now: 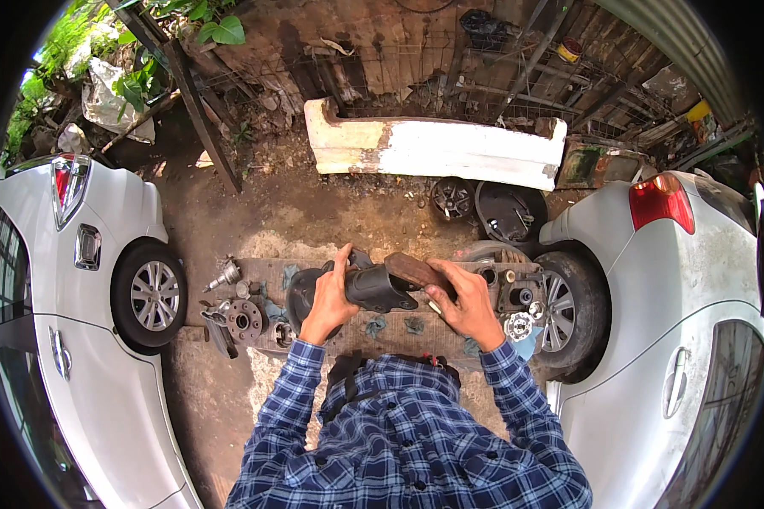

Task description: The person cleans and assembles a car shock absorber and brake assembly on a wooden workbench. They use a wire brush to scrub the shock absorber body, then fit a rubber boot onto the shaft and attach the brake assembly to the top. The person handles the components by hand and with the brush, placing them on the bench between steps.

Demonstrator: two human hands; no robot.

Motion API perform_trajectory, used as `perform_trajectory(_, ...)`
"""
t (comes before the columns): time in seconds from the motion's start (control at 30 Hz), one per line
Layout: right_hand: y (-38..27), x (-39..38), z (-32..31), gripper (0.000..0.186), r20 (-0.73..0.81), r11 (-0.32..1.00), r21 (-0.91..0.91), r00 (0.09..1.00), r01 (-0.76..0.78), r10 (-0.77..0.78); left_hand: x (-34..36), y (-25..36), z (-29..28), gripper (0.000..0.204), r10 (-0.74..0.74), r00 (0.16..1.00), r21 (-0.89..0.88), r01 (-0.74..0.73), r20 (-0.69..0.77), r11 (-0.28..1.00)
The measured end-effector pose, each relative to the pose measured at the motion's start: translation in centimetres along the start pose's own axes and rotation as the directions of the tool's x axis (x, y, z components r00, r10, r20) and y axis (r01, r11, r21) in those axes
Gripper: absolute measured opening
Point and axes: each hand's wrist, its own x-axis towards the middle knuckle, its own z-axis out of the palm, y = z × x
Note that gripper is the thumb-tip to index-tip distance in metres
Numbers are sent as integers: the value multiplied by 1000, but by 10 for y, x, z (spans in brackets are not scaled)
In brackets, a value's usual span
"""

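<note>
My left hand (329, 304) is closed round a black hollow car part (380, 287), with a wide, uneven mouth at its right end. Its thumb and fingers press on the part's left side. In my right hand (467, 305) is a brown block-like piece (416, 270), pinched by the fingers and touching or nearly touching the black part's mouth. A short pale stick-like thing shows beside the right fingers; I cannot tell whether they hold it. Another rounded black part (304, 293) is partly hidden behind my left hand. Both hands are above a worn wooden bench (361, 339).
On the bench's left lie a round metal hub (245, 321) and other metal parts; on its right are a ring-shaped silver part (518, 326) and blue rags. Silver cars (102, 356) stand on both sides. Beyond lie a white bumper (467, 153) and a black tub (511, 212).
</note>
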Motion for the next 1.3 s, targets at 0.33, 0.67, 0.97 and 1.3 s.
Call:
perform_trajectory(0.33,17,-3,9,39,29,999,19,999,-40,40,11,-1,-9,104,-32,990,79,21,140,997)
perform_trajectory(0.67,8,4,13,36,-52,997,39,997,-61,63,6,-1,-15,100,-3,998,-60,6,63,998)
perform_trajectory(0.97,-3,11,12,38,-20,998,34,998,-52,52,3,2,-20,101,-16,995,2,16,97,1000)
perform_trajectory(1.3,0,15,-20,40,-76,982,119,984,-149,159,1,22,-19,102,-82,995,93,87,-52,992)
